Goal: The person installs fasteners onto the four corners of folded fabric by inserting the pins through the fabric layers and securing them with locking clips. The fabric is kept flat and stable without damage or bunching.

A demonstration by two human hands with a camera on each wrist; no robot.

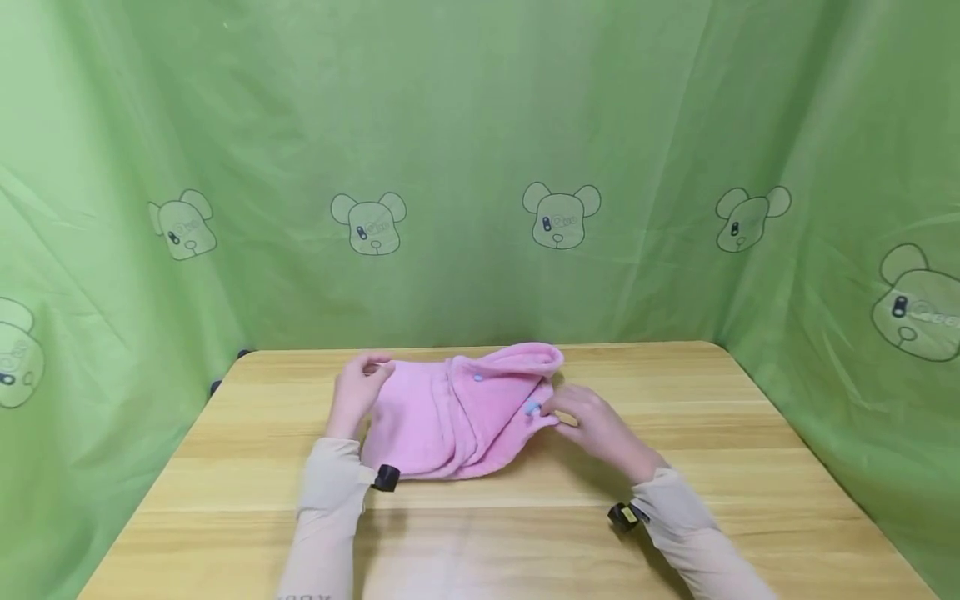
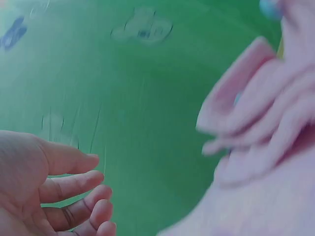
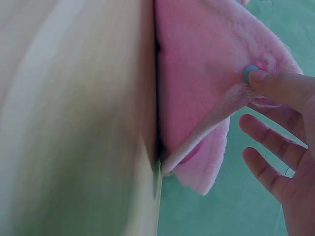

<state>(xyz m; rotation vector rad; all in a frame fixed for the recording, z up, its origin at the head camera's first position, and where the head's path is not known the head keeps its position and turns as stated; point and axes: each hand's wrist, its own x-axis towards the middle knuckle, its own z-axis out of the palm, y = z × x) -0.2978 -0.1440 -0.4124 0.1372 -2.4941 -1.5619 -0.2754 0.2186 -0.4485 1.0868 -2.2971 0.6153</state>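
A pink plush cloth (image 1: 412,417) with small blue buttons lies folded on the table, its right part bunched into layers. My right hand (image 1: 600,423) pinches the cloth's right corner between thumb and forefinger. In the right wrist view, the thumb (image 3: 280,88) presses beside a blue button (image 3: 250,73), while the other fingers stay spread off the fabric. At the cloth's upper left corner is my left hand (image 1: 360,390). The left wrist view shows its fingers (image 2: 74,186) loosely bent with nothing in them, a gap away from the pink folds (image 2: 266,113).
The wooden table (image 1: 247,483) has rounded far corners. Green curtains (image 1: 465,283) printed with bear heads hang behind it and along both sides. A small black camera (image 1: 386,477) is strapped to the left wrist, another camera (image 1: 622,517) to the right.
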